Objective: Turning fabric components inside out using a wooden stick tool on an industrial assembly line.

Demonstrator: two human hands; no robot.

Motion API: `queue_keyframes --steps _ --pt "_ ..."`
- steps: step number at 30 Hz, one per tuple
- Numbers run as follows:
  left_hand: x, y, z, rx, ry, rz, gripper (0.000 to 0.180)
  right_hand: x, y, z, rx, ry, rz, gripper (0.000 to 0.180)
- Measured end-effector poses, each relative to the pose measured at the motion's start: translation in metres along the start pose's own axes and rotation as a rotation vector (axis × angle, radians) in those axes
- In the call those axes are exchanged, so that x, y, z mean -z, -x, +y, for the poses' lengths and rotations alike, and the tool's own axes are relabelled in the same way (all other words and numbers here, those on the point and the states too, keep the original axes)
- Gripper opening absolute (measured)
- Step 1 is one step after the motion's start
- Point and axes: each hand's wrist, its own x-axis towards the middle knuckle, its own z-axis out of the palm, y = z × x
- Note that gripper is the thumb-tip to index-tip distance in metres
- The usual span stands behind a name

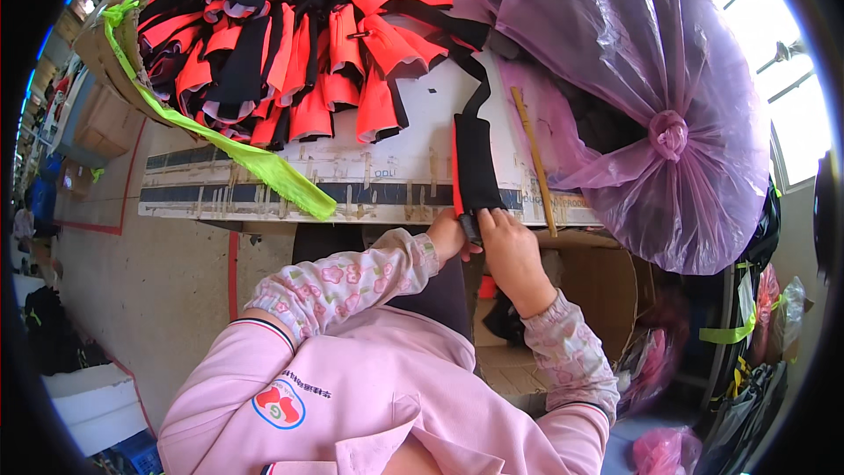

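I am looking down at a white worktable [387, 167] standing over a grey concrete floor [167, 273] edged with red lines. Daylight is pouring through a bright window [796, 114] at right.

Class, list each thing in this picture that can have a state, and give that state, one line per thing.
Left hand: gripping the black fabric piece's near end.
Right hand: pressing on the same end.
Black fabric piece: flat on the table, orange edge showing.
Purple plastic bag: full, knotted shut.
Orange-and-black pile: heaped.
Wooden stick: lying flat.
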Motion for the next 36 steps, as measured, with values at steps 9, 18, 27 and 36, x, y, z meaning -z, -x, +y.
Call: queue_keyframes --steps 9,18,27,36 --pt "0.013 -0.004 -0.04 -0.039 0.005 0.042 0.015 -0.048 -0.01 -0.01 -0.019 -0.155 -0.064 0.028" --pt "0.02 -0.01 -0.059 0.088 -0.077 0.1 0.012 -0.087 -0.021 -0.003 -0.02 -0.076 -0.17 0.01" --pt "0.007 -0.019 -0.055 0.075 -0.006 0.052 0.03 -0.308 -0.067 0.086 -0.698 -0.186 -1.737 0.023" --pt "0.03 0.003 -0.076 0.193 0.17 0.103 0.046 -0.228 -0.029 0.044 -0.13 0.103 -0.651 0.02"
